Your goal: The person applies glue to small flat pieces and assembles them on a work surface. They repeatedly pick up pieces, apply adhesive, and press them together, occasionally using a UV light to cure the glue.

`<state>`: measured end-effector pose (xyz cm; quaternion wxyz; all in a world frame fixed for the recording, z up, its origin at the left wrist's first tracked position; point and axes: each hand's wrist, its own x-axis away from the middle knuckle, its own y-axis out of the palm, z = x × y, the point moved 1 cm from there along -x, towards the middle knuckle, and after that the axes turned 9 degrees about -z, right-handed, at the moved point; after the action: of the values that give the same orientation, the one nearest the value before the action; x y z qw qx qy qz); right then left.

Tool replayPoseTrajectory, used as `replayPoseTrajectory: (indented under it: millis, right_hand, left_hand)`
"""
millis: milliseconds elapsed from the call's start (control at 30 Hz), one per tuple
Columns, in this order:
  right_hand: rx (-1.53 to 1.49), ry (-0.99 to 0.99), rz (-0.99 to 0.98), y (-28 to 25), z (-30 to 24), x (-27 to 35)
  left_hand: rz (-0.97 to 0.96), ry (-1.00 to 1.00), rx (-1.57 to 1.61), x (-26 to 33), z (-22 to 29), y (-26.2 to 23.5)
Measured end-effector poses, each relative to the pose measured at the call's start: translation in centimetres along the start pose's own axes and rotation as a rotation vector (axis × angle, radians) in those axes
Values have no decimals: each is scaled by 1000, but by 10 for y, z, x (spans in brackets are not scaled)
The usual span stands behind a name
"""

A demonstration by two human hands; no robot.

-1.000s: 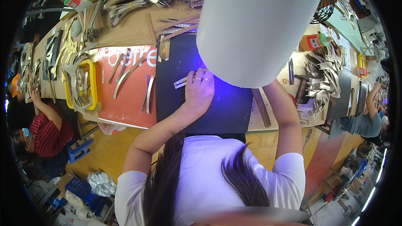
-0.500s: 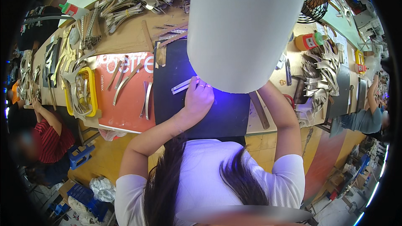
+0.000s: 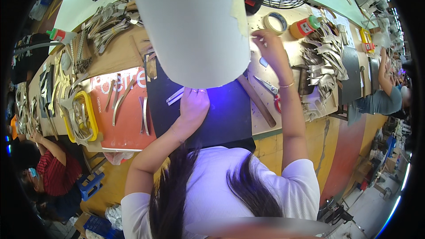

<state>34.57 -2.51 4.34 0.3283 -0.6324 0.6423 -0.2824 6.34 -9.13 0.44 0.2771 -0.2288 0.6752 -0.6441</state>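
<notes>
Left hand (image 3: pixel 195 106): yours, fingers folded down around pale strips (image 3: pixel 175 96), fingertips hidden beneath the white cylindrical shade (image 3: pixel 199 31). Right hand (image 3: pixel 268 48): yours, partly open, fingers loosely bent, just beside a tape roll (image 3: pixel 268 25); whether it pinches anything cannot be told. Pale strips: narrow, smooth, slightly splayed, at your dark mat (image 3: pixel 221 124) on the worktop (image 3: pixel 261 125); long axis slanting, free ends pointing left and toward you. To your right: a straight brown bar (image 3: pixel 256 102); metal scissors (image 3: pixel 267 86), red-handled, blades parted
</notes>
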Motion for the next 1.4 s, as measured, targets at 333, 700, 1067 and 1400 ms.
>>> replayPoseTrajectory:
  millis: [333,700,1067,1400]
  right_hand:
    - [543,53,-4,-2,57,21]
    - [-367,374,116,-22,63,34]
    - [-778,416,-70,17,44,46]
    - [-526,480,-75,35,36,52]
  left_hand:
    - [44,-155,-20,4,7,-2]
    - [41,-172,-5,6,6,0]
    - [14,-183,19,8,5,3]
    - [8,-176,38,8,3,2]
